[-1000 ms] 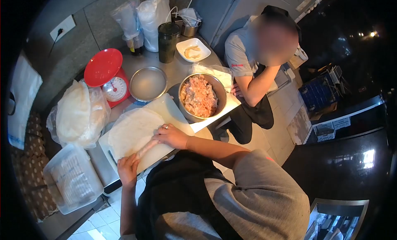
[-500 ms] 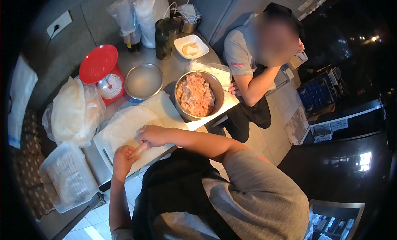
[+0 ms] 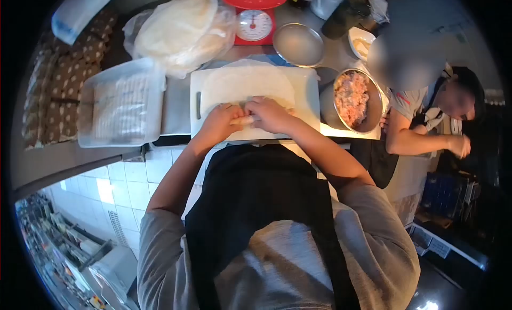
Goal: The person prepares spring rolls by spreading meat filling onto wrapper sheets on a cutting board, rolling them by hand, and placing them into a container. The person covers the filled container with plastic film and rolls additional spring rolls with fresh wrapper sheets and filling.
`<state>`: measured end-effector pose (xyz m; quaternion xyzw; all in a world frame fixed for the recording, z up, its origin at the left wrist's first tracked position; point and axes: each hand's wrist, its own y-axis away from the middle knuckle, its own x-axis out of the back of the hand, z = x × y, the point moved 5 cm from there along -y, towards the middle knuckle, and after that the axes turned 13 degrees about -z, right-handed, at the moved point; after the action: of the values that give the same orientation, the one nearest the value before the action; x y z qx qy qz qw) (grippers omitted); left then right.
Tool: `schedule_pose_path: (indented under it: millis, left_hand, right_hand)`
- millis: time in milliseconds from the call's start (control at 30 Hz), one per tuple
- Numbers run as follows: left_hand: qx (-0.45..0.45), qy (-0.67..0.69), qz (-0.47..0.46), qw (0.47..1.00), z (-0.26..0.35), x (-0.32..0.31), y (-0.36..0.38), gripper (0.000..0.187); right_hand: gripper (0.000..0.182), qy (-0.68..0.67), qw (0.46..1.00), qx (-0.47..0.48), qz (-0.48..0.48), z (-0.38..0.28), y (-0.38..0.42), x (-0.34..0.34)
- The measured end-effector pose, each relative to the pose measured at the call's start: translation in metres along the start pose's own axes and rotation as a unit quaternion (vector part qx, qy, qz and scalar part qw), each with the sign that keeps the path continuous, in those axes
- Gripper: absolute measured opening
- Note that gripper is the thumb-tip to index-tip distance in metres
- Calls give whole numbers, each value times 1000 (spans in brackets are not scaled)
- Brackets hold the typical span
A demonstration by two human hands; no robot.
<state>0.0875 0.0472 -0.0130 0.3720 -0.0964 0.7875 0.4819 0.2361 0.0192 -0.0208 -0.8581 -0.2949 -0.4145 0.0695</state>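
Both my hands are together at the near edge of a thin, pale round wrapper (image 3: 256, 85) lying on a white cutting board (image 3: 308, 104). My left hand (image 3: 220, 122) has its fingers closed on the left part of a slim, pale roll (image 3: 244, 120). Beside it, my right hand (image 3: 268, 114) curls over the roll's right part, fingers bent down onto it. To the right of the board stands a steel pot (image 3: 376, 104) holding pinkish minced filling (image 3: 352, 98). Behind the board is a steel bowl (image 3: 298, 45) with cloudy liquid.
A plastic box (image 3: 120, 104) of pale rolls stands left, with bagged round wrappers (image 3: 178, 30) behind. A red scale (image 3: 254, 26), a dark tumbler (image 3: 345, 16) and a white dish (image 3: 361, 42) are at the back. A co-worker (image 3: 416, 126) sits at the right.
The view has swung left and the board now appears level in front of me. My hands remain at the roll, closer together. The co-worker's raised hand is now away from the head.
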Motion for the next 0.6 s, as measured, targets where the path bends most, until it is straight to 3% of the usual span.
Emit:
schedule_pose_path:
  millis: [67,200,400,500,600]
  left_hand:
    - [-37,-23,52,998,5,3,17,38]
    - [-20,-60,123,990,-7,8,46,40]
    - [2,-96,211,973,-7,-13,57,35]
    - [-18,-97,215,972,-3,-11,58,34]
    - [-23,-145,162,976,4,4,52,38]
  right_hand:
    - [39,-1,1000,-15,-10,0,12,16]
    - [36,-35,999,-19,6,24,54,28]
    - [38,107,978,-44,173,14,83,5]
    - [38,107,983,-46,142,10,84,9]
    - [40,91,992,-25,79,2,76,30]
